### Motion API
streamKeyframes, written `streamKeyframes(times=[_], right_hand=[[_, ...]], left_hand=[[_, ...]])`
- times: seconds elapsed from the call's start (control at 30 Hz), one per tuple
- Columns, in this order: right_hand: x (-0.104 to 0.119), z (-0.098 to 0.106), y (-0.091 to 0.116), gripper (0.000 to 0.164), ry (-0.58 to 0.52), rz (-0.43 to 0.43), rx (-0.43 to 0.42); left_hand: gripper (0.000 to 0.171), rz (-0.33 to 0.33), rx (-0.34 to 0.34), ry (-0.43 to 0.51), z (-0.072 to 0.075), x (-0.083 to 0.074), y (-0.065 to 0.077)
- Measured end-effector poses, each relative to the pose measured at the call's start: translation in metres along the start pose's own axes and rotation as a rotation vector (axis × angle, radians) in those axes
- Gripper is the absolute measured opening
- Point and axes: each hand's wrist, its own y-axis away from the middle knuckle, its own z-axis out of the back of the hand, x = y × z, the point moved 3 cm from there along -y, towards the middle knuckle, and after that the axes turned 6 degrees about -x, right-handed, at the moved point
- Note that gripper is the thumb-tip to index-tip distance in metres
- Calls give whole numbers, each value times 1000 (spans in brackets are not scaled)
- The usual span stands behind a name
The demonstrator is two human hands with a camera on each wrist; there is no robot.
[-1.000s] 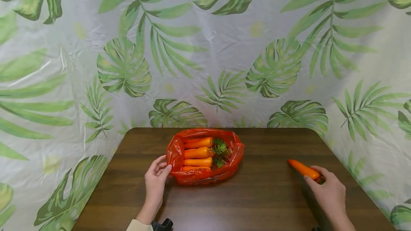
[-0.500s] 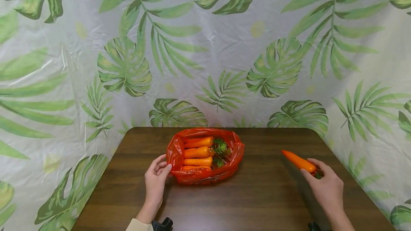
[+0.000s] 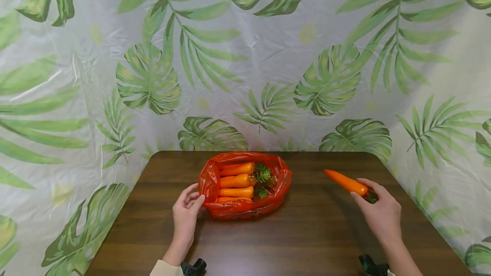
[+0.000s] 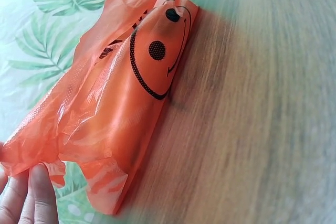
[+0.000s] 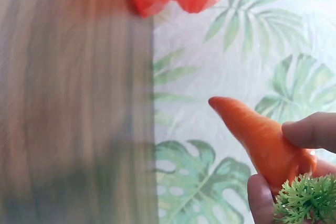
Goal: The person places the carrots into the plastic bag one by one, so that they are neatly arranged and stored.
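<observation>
A red plastic bag [image 3: 249, 213] lies on the table with its mouth facing up. Several orange carrots [image 3: 235, 181] with green tops are side by side inside it. My left hand [image 3: 185, 216] pinches the bag's left rim between thumb and fingers; a black smiley print shows on the bag's side in the left wrist view. Off to the right, my right hand [image 3: 383, 210] holds a single carrot [image 3: 345, 181] by its thick end, above the table. Its tip points left and away, toward the bag. The green tuft [image 5: 310, 200] sticks out beside the fingers.
The brown wooden table [image 3: 276, 246] has rounded far corners. A leaf-patterned curtain [image 3: 268, 63] hangs behind it and along both sides. Black devices [image 3: 194, 266] are strapped at both wrists.
My right hand has moved left and farther from me with the carrot, lifting it nearer to the bag. The left hand and the bag have stayed put.
</observation>
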Motion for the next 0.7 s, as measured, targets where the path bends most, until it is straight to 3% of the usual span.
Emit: streamKeyframes(times=[0.7], right_hand=[[48, -22, -7, 42, -113, 81, 31]], left_hand=[[40, 13, 10, 5, 1, 1, 0]])
